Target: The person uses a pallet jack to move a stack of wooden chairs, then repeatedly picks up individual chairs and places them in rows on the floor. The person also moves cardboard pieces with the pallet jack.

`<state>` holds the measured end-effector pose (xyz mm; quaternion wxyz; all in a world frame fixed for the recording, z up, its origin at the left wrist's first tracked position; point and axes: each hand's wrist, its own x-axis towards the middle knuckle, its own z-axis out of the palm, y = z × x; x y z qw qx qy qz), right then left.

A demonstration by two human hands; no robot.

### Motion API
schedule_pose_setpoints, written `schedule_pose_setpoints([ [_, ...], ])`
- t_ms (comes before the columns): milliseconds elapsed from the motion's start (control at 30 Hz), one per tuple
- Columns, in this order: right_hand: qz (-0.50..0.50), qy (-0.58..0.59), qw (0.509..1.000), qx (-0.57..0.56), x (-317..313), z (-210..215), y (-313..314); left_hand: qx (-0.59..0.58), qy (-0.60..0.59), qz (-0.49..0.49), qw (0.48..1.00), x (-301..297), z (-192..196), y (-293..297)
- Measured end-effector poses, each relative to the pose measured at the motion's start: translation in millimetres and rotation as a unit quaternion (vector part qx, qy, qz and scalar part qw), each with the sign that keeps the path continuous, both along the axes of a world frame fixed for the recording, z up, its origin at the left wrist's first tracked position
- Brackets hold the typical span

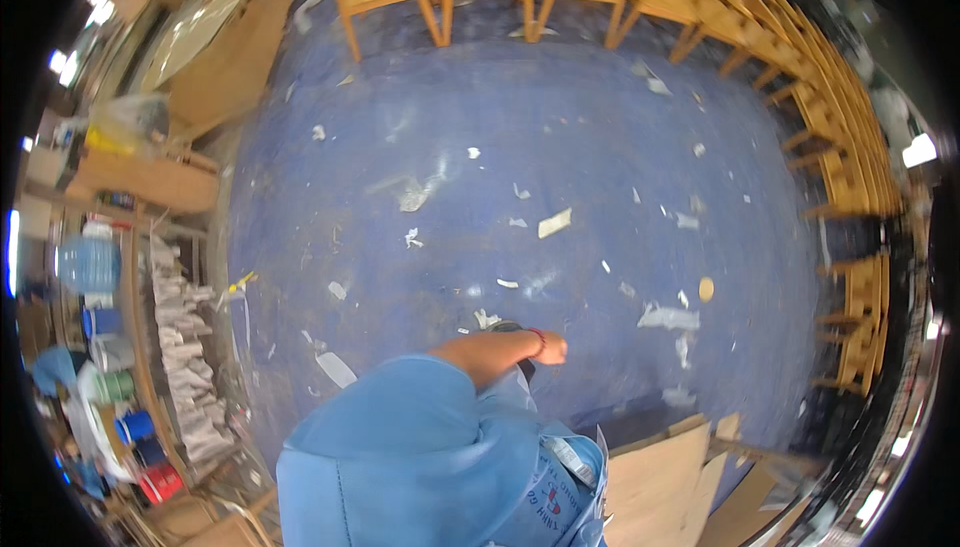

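A: Entry one, far left: stacked tubs and buckets [112, 387], blue, green and red, beside a long row of folded grey papers [185, 347]. Condition?

B: Standing still, well apart from the person. A big blue water jug [88, 262] sits above them.

A: Entry two, the floor [520, 127].

B: Blue, scuffed, strewn with paper scraps. One pale scrap [554, 222] lies mid-floor; a larger crumpled one [668, 317] lies to the right of the hand.

A: Handling of those scraps?

B: Judged light, limp and thin, easily torn. The flat ones cling to the floor, so an edge or a lifted corner looks the best place to pinch.

A: Entry three, the hands.

B: One arm in a blue sleeve [400, 417] reaches out over the floor; by its place it reads as the right hand [550, 349], with a red band at the wrist. Its fingers are blurred and curled away, so I cannot tell how far open they are or whether they hold anything. The left hand is out of sight.

A: Entry four, right side?

B: Brown cardboard sheets [655, 482] at lower right; wooden chairs [830, 127] line the top and right edges.
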<state>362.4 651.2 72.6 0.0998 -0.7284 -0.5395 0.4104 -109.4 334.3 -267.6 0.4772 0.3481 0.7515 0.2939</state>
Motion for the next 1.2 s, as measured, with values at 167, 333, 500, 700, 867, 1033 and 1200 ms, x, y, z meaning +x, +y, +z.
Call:
schedule_pose_setpoints([
  [167, 0.015, 0.008, 1.000, 0.003, -99.5, -3.5, -2.1, -0.171, 0.172, 0.178, 0.954, -112.5, -23.4, -186.8],
  [333, -0.007, 0.042, 0.999, 0.004, -152.9, -16.3, -18.7, -0.481, 0.104, 0.241, 0.837, -154.5, 11.0, -338.1],
  [500, -0.044, 0.082, 0.995, 0.028, -195.1, -24.8, -42.5, -0.434, 0.184, -0.126, 0.873, -248.2, 16.8, -289.7],
  [700, -0.074, 0.001, 0.997, 0.013, -346.1, -13.3, -53.7, -0.128, 0.083, 0.226, 0.962, -406.7, 23.4, -77.0],
  [867, -0.085, -0.008, 0.991, 0.104, -477.1, -11.3, -54.0, 0.066, 0.021, 0.096, 0.993, -522.2, 88.1, 34.0],
  [1033, -0.102, -0.023, 0.987, 0.125, -591.7, 1.1, -61.4, 0.095, -0.010, 0.125, 0.987, -596.9, 103.9, 9.9],
  [1200, -0.073, -0.010, 0.989, 0.131, -684.4, -0.2, -76.9, -0.031, -0.090, 0.113, 0.989, -677.7, 82.9, -71.8],
])
